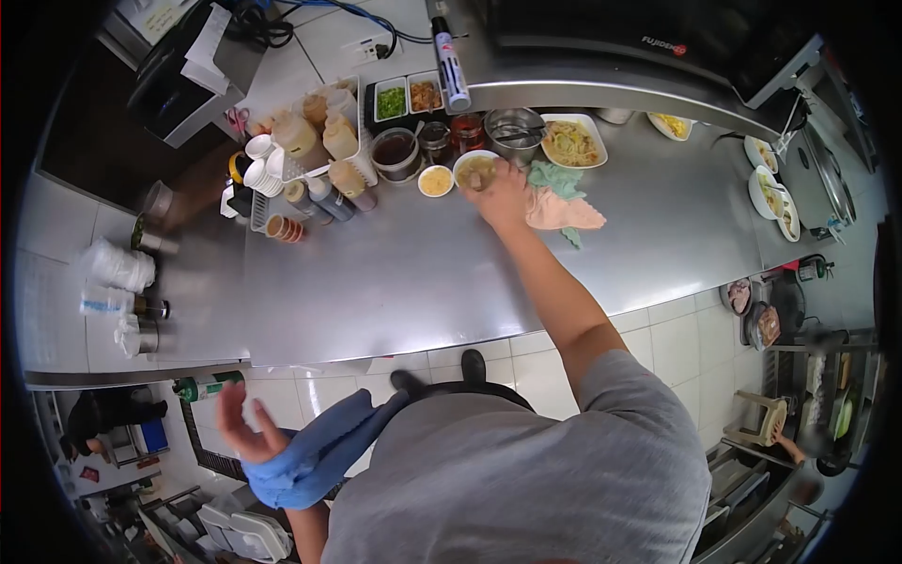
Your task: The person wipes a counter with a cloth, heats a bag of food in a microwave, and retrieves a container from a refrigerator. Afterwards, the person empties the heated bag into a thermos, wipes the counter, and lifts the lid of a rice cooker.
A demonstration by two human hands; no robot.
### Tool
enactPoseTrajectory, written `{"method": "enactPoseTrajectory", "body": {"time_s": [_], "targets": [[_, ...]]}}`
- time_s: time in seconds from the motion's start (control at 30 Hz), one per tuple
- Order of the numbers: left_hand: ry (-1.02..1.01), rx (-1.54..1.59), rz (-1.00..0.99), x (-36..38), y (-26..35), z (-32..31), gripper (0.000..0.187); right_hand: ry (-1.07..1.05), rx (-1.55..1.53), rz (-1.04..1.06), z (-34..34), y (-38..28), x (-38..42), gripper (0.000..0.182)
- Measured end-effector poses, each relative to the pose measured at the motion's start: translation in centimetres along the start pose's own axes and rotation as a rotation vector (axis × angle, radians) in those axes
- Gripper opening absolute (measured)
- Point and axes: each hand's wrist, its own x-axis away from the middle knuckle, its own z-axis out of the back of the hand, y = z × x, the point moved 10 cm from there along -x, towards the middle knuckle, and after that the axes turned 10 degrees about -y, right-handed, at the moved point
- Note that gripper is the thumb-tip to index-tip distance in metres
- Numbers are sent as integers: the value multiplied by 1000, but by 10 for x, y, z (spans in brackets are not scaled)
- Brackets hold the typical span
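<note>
My right hand point(500, 195) reaches across the steel counter to a small white bowl point(462, 172) of pale greenish food. Its fingers are bunched over the bowl's right part, and what lies between them is hidden. A pink cloth point(564, 211) and a green cloth point(556, 177) lie just right of this hand. To its left sits a small bowl of shredded yellow food point(436, 181). Held off to the left below the counter's edge, my left hand point(249, 428) has its fingers apart and grips nothing. A blue cloth point(315, 451) drapes over that wrist.
A white basket point(355, 162) of squeeze bottles stands left on the counter point(404, 282). Sauce jars point(435, 143), a metal bowl point(515, 141) and a dish of noodle-like food point(571, 141) line the back. Filled white dishes point(766, 193) sit right. Other people are partly visible at both sides.
</note>
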Motion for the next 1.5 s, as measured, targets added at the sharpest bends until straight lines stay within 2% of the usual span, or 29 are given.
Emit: {"method": "enactPoseTrajectory", "body": {"time_s": [0.03,0.13,0.2,0.27,0.33,0.47,0.5,0.53,0.57,0.6,0.67,0.7,0.77,0.8,0.83,0.87,0.9,0.93,1.0,1.03,1.07,1.2,1.27,1.3,1.33,1.43,1.5], "targets": [[55,-25,-98,-6,8,20,31,27,52,-1,-10,-4,-2,98],[301,-170,-433,-26,50,97,32,-39,102,-124,-22,-11,-10,109],[645,-150,-624,-25,76,119,36,-122,77,-160,-24,-11,-17,113],[779,-69,-695,-28,74,131,33,-135,57,-156,-26,-13,-17,115],[795,-3,-690,-39,56,143,31,-68,57,-115,-21,-10,-14,115],[745,38,-619,-76,5,163,27,-120,118,-100,-11,-2,11,115],[417,547,-742,-104,-15,161,41,-100,156,-91,-5,-2,22,114],[144,1085,-751,-135,-8,144,54,-75,117,-79,5,-1,32,113],[448,961,-517,-136,-21,139,43,-57,78,-62,13,0,43,113],[343,779,-699,-138,-37,146,36,-40,38,-39,21,1,52,112],[152,794,-694,-167,-26,114,43,-64,-24,-25,41,5,71,111],[105,791,-677,-175,-9,93,42,-77,-57,-15,53,8,81,111],[16,778,-640,-183,51,36,39,-116,-77,-35,82,16,99,109],[-161,855,-680,-184,88,2,48,-139,-92,-44,94,21,111,108],[-503,1201,-714,-184,132,-37,46,-141,-104,-48,108,28,121,107],[-688,1391,-636,-182,170,-72,45,-141,-115,-47,122,36,129,107],[-626,1167,-616,-177,197,-102,44,-140,-128,-45,135,44,136,106],[-692,1025,-692,-169,242,-132,39,-140,-123,-54,148,52,141,106],[-931,1029,-763,-149,315,-198,36,-136,-101,-86,180,72,154,105],[-963,1033,-734,-142,349,-229,40,-142,-104,-99,196,82,160,105],[-985,1096,-730,-139,380,-261,35,-151,-109,-110,211,91,165,105],[-831,1153,-705,-133,481,-378,43,-147,-88,-130,267,128,181,103],[-797,1202,-665,-129,523,-418,44,-114,-64,-129,295,144,189,103],[-849,1226,-600,-127,540,-446,40,-100,-55,-129,307,152,194,102],[-901,1246,-536,-124,553,-461,38,-98,-42,-132,319,160,198,102],[-715,924,-502,-121,555,-457,31,-86,-30,-126,354,179,208,103],[-790,899,-624,-93,560,-425,29,-81,-52,-106,377,189,209,103]]}}
